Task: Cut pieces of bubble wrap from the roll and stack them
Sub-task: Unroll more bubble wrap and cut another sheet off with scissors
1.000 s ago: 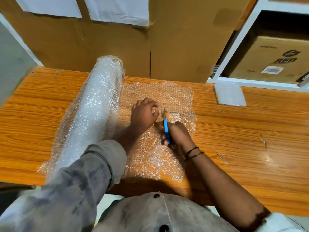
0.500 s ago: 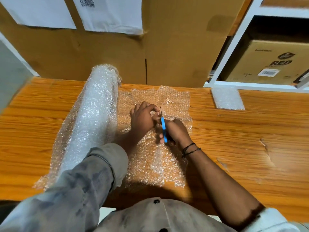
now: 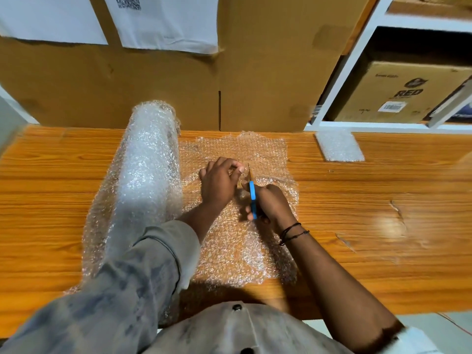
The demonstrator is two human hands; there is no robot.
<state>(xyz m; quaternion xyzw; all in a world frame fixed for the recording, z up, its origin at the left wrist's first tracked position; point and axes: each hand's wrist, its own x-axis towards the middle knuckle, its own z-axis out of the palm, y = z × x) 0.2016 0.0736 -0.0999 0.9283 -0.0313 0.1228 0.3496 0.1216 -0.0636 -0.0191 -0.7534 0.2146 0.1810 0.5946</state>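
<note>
Just right of the roll [image 3: 146,180], the left hand [image 3: 218,183] pinches the unrolled sheet [image 3: 235,241] with curled fingers [image 3: 229,165]; the right hand [image 3: 272,205] clamps its fingers round blue scissors [image 3: 252,198] beside it.

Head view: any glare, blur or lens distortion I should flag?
Head view: the wide lens bows the table edges; a glare patch on the wood at right; the roll glitters; the near sleeve and the shelf far right are smeared; left hand, right hand and scissors are sharp.
</note>
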